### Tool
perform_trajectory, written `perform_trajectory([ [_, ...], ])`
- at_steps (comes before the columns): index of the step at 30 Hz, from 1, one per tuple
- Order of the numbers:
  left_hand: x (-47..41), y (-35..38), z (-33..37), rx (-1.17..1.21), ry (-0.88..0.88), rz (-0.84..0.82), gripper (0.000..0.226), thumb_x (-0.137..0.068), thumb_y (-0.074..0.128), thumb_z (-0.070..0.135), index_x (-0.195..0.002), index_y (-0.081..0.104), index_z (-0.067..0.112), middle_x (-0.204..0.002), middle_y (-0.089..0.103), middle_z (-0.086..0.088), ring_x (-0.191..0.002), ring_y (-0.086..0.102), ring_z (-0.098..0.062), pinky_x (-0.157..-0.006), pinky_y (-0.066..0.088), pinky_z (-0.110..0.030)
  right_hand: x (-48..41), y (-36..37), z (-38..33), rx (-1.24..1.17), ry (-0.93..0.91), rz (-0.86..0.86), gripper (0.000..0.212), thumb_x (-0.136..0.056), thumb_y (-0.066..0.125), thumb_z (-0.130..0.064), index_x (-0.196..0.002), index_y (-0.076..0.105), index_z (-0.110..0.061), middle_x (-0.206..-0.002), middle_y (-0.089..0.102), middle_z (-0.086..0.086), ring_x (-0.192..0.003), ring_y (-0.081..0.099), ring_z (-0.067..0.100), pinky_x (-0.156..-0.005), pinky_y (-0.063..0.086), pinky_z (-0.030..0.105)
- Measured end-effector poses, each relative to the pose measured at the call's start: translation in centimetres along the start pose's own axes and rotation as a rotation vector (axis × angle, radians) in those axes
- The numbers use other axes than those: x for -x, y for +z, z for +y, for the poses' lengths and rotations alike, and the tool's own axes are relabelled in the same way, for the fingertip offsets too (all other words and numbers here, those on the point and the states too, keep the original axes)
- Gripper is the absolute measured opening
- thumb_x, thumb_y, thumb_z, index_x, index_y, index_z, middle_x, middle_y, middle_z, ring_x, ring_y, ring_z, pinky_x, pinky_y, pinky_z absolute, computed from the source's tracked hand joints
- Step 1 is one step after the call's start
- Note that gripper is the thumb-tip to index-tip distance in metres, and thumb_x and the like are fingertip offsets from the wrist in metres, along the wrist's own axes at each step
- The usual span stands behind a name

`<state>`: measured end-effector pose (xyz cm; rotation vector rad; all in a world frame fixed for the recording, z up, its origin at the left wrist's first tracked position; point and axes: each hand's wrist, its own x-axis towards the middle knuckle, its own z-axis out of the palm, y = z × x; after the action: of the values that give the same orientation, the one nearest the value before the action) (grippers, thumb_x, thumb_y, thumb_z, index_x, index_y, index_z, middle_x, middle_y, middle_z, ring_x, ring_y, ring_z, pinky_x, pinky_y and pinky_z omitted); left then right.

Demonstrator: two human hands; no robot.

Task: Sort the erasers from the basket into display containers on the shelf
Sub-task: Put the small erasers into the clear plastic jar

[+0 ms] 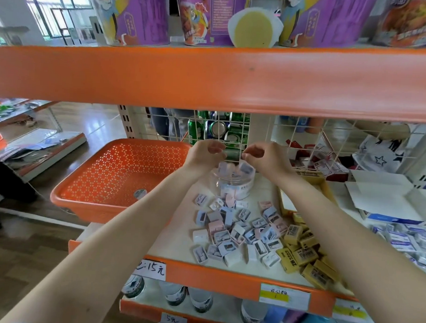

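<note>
Orange basket (102, 201); pastel erasers (228, 231); yellow erasers (303, 257).

One orange basket (67, 199) sits at the left, with one round sticker (139, 193) on its floor. One clear jar (232, 188) stands farther back, and two hands, left hand (205, 153) and right hand (263, 156), are above it. The loose pastel erasers (228, 231) on the shelf (177, 235) number roughly forty; they overlap too much for an exact count. The yellow erasers (303, 255) to their right come to about ten. Four price labels (151, 269) hang on the near shelf edges. Three purple tubs (135, 14) and one orange-red tub (413, 23) stand on the top shelf.
</note>
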<state>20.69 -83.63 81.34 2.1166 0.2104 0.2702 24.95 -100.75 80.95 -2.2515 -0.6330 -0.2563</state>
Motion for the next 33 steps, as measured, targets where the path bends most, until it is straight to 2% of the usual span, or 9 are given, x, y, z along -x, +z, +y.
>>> perform_trajectory([
  [5, 0.7, -0.6, -0.6, 0.004, 0.010, 0.012, 0.020, -0.088, 0.064, 0.008, -0.107, 0.064, 0.012, -0.101, 0.066, 0.000, -0.084, 0.067, -0.018, -0.070, 0.059, -0.030, 0.3, -0.4, 0.1, -0.014, -0.007, -0.017, 0.015, -0.086, 0.066, -0.014, -0.097, 0.071, -0.005, -0.082, 0.066, -0.001, -0.066, 0.056, 0.002, -0.055, 0.036, -0.003],
  [10, 2.2, -0.8, -0.1, -0.019, 0.031, -0.089, 0.016, -0.087, 0.065, 0.007, -0.099, 0.063, 0.016, -0.092, 0.066, 0.003, -0.075, 0.066, -0.010, -0.057, 0.054, -0.014, 1.3, -0.8, 0.5, -0.004, 0.028, -0.146, 0.010, -0.087, 0.066, -0.019, -0.094, 0.069, -0.014, -0.077, 0.064, -0.008, -0.065, 0.054, -0.005, -0.052, 0.037, 0.003],
  [18, 4.6, 0.4, -1.5, -0.563, 0.076, -0.278, 0.035, -0.088, 0.061, 0.022, -0.123, 0.060, 0.017, -0.123, 0.060, 0.002, -0.097, 0.060, -0.013, -0.083, 0.048, -0.021, 3.9, -1.5, 1.4, 0.066, 0.053, -0.393, 0.003, -0.086, 0.066, -0.026, -0.085, 0.064, -0.027, -0.076, 0.061, -0.016, -0.067, 0.054, -0.004, -0.056, 0.037, 0.012],
  [23, 5.2, 2.6, -3.4, -0.666, -0.054, -0.291, 0.045, -0.093, 0.055, 0.034, -0.132, 0.053, 0.013, -0.124, 0.060, -0.008, -0.103, 0.060, -0.023, -0.088, 0.049, -0.029, 4.7, -1.4, 2.5, 0.264, 0.064, -0.528, 0.022, -0.089, 0.059, -0.019, -0.109, 0.065, -0.024, -0.085, 0.050, -0.018, -0.065, 0.039, -0.007, -0.059, 0.031, 0.014],
  [25, 5.4, 2.8, -3.8, -0.638, -0.074, -0.282, 0.045, -0.092, 0.056, 0.036, -0.132, 0.052, 0.015, -0.120, 0.060, -0.003, -0.089, 0.061, -0.016, -0.073, 0.049, -0.022, 5.0, -1.5, 2.5, 0.338, 0.069, -0.620, 0.033, -0.088, 0.061, -0.021, -0.120, 0.060, -0.022, -0.093, 0.054, -0.015, -0.073, 0.044, -0.003, -0.064, 0.035, 0.015],
  [27, 5.4, 2.8, -4.3, -0.558, -0.107, -0.260, 0.043, -0.090, 0.060, 0.036, -0.129, 0.055, 0.019, -0.115, 0.059, -0.001, -0.066, 0.052, -0.005, -0.052, 0.039, -0.017, 5.1, -1.3, 2.7, 0.388, 0.073, -0.682, 0.040, -0.087, 0.062, -0.022, -0.126, 0.056, -0.022, -0.119, 0.059, -0.004, -0.097, 0.056, 0.007, -0.079, 0.044, 0.020],
  [28, 5.4, 2.7, -4.5, -0.518, -0.119, -0.249, 0.041, -0.088, 0.062, 0.036, -0.126, 0.056, 0.021, -0.117, 0.060, -0.001, -0.063, 0.050, -0.004, -0.049, 0.037, -0.018, 5.2, -1.2, 2.8, 0.406, 0.070, -0.697, 0.042, -0.086, 0.062, -0.019, -0.127, 0.056, -0.022, -0.126, 0.058, -0.001, -0.106, 0.056, 0.011, -0.084, 0.046, 0.023],
  [31, 5.3, 2.5, -4.8, -0.468, -0.119, -0.253, 0.035, -0.085, 0.067, 0.034, -0.117, 0.061, 0.022, -0.121, 0.061, 0.000, -0.082, 0.064, -0.018, -0.068, 0.054, -0.030, 5.3, -0.9, 2.8, 0.445, 0.039, -0.724, 0.044, -0.085, 0.057, -0.009, -0.127, 0.055, -0.021, -0.127, 0.057, 0.002, -0.114, 0.055, 0.016, -0.092, 0.047, 0.026],
  [33, 5.4, 2.4, -4.9, -0.447, -0.117, -0.255, 0.033, -0.083, 0.070, 0.031, -0.113, 0.063, 0.021, -0.119, 0.063, 0.000, -0.098, 0.065, -0.022, -0.083, 0.052, -0.033, 5.4, -0.8, 2.6, 0.457, 0.018, -0.722, 0.044, -0.086, 0.055, -0.008, -0.127, 0.056, -0.021, -0.125, 0.058, 0.001, -0.112, 0.055, 0.016, -0.088, 0.046, 0.024],
])
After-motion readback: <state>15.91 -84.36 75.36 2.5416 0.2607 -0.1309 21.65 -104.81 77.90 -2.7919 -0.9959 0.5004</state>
